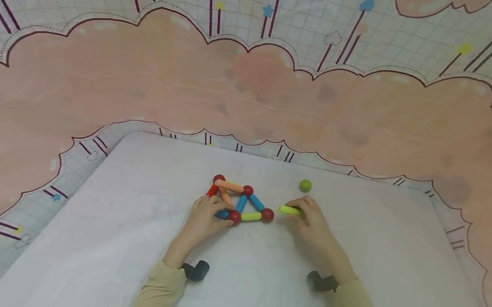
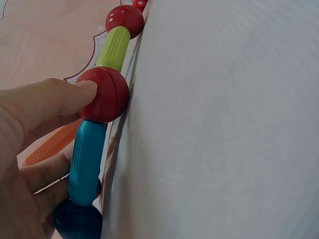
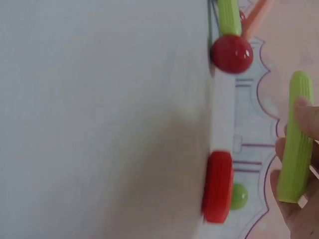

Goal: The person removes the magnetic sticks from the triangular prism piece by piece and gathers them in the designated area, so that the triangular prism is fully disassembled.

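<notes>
A structure of magnetic rods and balls lies on the table, with red balls (image 1: 267,215) at its corners and blue, orange, red and yellow-green rods (image 1: 251,216) between them. My left hand (image 1: 207,216) grips its near left corner; the thumb presses on a red ball (image 2: 105,94) and the other fingers reach behind a blue rod (image 2: 87,162). A dark blue ball (image 2: 79,220) sits at that rod's other end. To the right of the structure, my right hand (image 1: 313,226) pinches a loose yellow-green rod (image 3: 297,142) between thumb and fingers, held apart from the nearest red ball.
A green ball (image 1: 305,185) lies beyond my right hand. In the right wrist view a loose red rod (image 3: 218,186) lies on the white table (image 1: 252,287) near that ball. Cloth with a cloud pattern (image 1: 253,93) hangs behind the table's far edge.
</notes>
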Demonstrator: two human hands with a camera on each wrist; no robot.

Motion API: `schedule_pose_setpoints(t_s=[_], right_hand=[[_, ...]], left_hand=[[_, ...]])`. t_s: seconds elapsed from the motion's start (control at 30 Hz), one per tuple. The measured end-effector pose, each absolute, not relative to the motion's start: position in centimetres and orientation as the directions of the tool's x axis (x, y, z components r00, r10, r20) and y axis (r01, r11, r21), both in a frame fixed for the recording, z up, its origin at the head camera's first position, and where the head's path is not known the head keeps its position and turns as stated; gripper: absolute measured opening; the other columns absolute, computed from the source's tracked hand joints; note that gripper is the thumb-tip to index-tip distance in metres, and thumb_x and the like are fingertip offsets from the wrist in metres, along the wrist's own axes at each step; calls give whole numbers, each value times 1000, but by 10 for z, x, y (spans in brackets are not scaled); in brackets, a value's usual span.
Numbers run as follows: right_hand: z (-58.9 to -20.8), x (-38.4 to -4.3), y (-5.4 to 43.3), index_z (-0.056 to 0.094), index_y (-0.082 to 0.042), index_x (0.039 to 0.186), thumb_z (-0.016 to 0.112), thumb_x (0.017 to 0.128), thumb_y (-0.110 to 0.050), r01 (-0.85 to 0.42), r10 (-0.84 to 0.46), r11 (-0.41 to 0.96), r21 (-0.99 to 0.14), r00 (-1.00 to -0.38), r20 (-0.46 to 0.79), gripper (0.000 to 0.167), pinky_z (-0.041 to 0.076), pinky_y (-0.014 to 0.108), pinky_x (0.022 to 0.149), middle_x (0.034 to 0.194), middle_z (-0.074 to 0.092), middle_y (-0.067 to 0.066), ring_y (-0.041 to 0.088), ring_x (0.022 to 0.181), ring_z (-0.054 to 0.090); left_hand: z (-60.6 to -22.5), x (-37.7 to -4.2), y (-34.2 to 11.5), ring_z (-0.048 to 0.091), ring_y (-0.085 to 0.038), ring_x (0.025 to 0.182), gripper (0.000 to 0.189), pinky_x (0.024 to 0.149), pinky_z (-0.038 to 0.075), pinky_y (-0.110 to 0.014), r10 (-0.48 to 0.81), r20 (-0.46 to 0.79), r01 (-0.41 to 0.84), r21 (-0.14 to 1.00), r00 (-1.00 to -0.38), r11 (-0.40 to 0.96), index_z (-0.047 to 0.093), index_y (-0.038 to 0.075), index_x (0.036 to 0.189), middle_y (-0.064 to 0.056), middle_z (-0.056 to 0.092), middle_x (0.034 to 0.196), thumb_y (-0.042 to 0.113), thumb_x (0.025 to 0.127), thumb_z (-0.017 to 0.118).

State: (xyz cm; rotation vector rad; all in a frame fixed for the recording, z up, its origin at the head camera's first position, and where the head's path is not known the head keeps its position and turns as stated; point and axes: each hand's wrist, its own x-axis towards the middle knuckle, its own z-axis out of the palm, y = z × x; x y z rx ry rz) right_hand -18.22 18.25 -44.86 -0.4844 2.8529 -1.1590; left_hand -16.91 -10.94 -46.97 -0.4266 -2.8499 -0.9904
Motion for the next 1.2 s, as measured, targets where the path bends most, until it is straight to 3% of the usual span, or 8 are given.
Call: schedule_pose_setpoints(t_s=[0.2,0.43,0.63,0.93,1.2], right_hand=[[-444,-186,219,61,-17,116,60,92,-11,-203,-232,729,-654,-972,43,24,46,46,97,113,56,2,23,112,46],[-448,-197,262,67,-6,110,64,87,-1,-246,-222,771,-588,-968,114,23,43,43,89,106,63,10,27,102,51],[-449,-206,289,66,-1,111,62,86,2,-234,-223,791,-566,-971,90,26,44,48,90,107,63,16,32,102,53],[-460,-226,309,63,0,116,59,91,-6,-96,-160,822,-561,-985,-67,26,42,56,98,116,59,20,37,111,50],[-465,-234,310,64,3,114,59,90,-3,-101,-157,833,-544,-986,-58,25,41,58,99,115,60,24,40,110,51]], left_hand=[[-471,-170,-110,55,-22,107,29,109,29,-51,240,192,308,585,-951,750,73,17,106,-5,65,106,23,78,80],[-470,-169,-110,56,-24,105,32,111,29,-50,227,189,296,594,-955,748,72,18,107,-5,65,106,22,77,80],[-470,-168,-109,57,-24,103,31,112,27,-51,229,193,299,600,-954,742,73,17,107,-5,65,103,23,77,80],[-472,-170,-110,56,-23,106,31,111,28,-51,233,190,301,591,-954,748,72,17,107,-5,64,106,22,77,80],[-471,-169,-110,56,-24,106,32,111,28,-51,236,186,300,597,-954,744,72,17,108,-6,65,108,22,78,80]])
